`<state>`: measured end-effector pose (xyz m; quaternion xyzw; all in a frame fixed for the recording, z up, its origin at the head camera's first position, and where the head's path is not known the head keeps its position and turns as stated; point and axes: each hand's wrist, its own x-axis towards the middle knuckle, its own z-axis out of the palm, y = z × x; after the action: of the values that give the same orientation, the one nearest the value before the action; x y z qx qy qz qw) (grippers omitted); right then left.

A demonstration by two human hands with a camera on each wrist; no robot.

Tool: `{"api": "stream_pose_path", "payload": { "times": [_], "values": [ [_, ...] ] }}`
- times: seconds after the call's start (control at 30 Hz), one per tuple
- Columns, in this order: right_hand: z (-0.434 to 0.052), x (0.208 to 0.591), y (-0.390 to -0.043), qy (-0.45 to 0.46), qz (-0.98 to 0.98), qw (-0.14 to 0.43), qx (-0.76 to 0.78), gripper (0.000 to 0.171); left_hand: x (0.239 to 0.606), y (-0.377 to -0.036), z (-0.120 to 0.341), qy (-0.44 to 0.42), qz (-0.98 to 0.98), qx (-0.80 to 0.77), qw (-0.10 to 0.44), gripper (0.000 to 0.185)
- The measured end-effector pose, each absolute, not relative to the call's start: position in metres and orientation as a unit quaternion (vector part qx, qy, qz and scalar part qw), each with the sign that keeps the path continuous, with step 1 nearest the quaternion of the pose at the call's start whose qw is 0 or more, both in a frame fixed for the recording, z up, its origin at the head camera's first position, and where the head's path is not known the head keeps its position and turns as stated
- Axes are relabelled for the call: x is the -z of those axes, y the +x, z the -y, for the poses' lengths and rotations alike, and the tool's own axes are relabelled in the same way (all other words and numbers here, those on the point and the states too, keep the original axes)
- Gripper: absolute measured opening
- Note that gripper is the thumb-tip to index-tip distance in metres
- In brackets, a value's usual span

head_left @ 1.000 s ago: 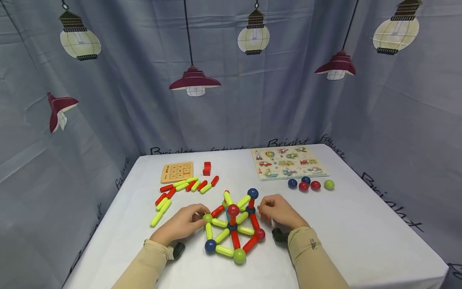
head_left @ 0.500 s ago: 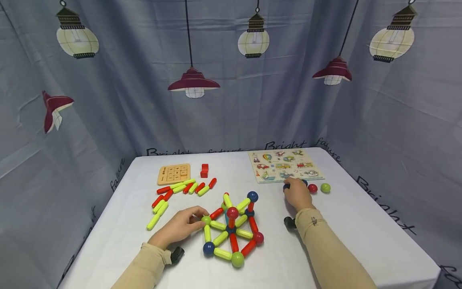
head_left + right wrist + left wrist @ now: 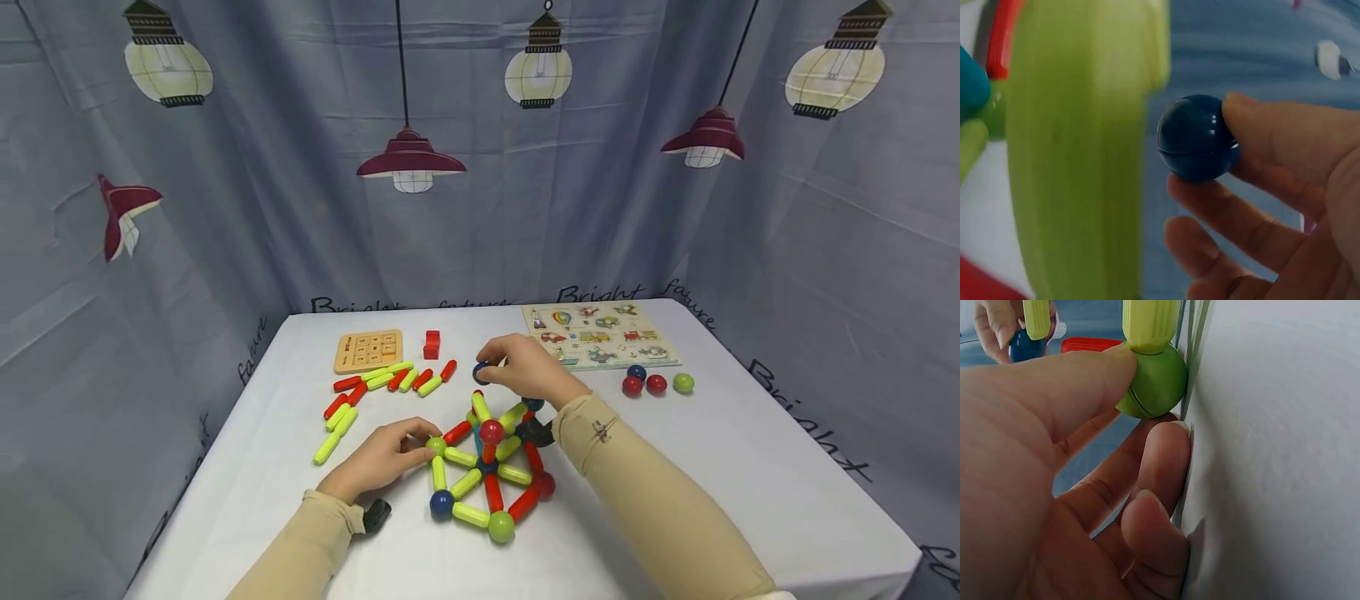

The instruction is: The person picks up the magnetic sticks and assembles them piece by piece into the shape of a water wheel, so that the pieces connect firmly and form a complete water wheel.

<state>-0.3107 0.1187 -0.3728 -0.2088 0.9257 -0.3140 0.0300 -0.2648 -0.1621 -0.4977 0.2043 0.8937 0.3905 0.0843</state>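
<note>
- Right hand (image 3: 525, 371) pinches a dark blue ball (image 3: 481, 372) between thumb and fingertips, and it hovers just above the free tip of an upright yellow-green rod (image 3: 482, 406); the right wrist view shows ball and rod side by side, not joined.
- Left hand (image 3: 382, 458) sits low on the tabletop (image 3: 750, 475), thumb and fingers closed round a green ball (image 3: 1152, 381) at the left corner of the structure, steadying it; a yellow-green rod rises straight out of that ball in the left wrist view.
- The magnetic rod-and-ball structure (image 3: 487, 467) stands between the two hands: a flat base of red and yellow-green rods with balls at its corners looks complete, and several rods rise from it, with a red ball (image 3: 491, 431) at the centre.
- By my reckoning the build is well along but unfinished: the upper tier has at least one bare rod tip, the one under the blue ball.
- Plenty of stock left: loose rods (image 3: 390, 382) lie in a scatter at left, and three spare balls (image 3: 655, 383), blue, red and green among them, rest at right.
- Further back, a wooden number board (image 3: 368, 351), a red block (image 3: 431, 344) and a picture peg puzzle (image 3: 600, 333) lie apart from the build.
</note>
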Motion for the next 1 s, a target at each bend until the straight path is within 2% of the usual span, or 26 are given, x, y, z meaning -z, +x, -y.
{"api": "stream_pose_path", "payload": {
  "times": [0.17,0.27,0.33,0.47,0.57,0.77,0.87,0.93,1.0],
  "values": [
    [-0.1,0.382,-0.312,-0.17,-0.938,0.064,0.295,0.02,0.499,-0.266,0.16,0.206,-0.889,-0.397,0.094,0.023],
    [-0.098,0.386,-0.312,-0.163,-0.941,0.068,0.289,0.024,0.499,-0.266,0.16,0.207,-0.888,-0.398,0.097,0.024],
    [-0.097,0.386,-0.31,-0.147,-0.948,0.067,0.273,0.038,0.499,-0.266,0.16,0.208,-0.888,-0.398,0.097,0.025],
    [-0.092,0.383,-0.303,-0.114,-0.964,0.092,0.223,0.077,0.5,-0.266,0.162,0.207,-0.888,-0.398,0.101,0.026],
    [-0.087,0.381,-0.298,-0.11,-0.964,0.113,0.212,0.09,0.501,-0.266,0.164,0.202,-0.888,-0.4,0.103,0.025],
    [-0.084,0.382,-0.299,-0.105,-0.961,0.1,0.236,0.083,0.504,-0.267,0.167,0.201,-0.888,-0.402,0.098,0.024],
    [-0.089,0.383,-0.299,-0.101,-0.958,0.071,0.259,0.076,0.505,-0.265,0.168,0.197,-0.888,-0.403,0.097,0.024],
    [-0.099,0.384,-0.299,-0.097,-0.951,0.017,0.292,0.064,0.505,-0.263,0.168,0.196,-0.89,-0.401,0.095,0.024],
    [-0.113,0.385,-0.299,-0.083,-0.935,-0.063,0.339,0.048,0.505,-0.263,0.167,0.198,-0.891,-0.398,0.093,0.024]
  ]
}}
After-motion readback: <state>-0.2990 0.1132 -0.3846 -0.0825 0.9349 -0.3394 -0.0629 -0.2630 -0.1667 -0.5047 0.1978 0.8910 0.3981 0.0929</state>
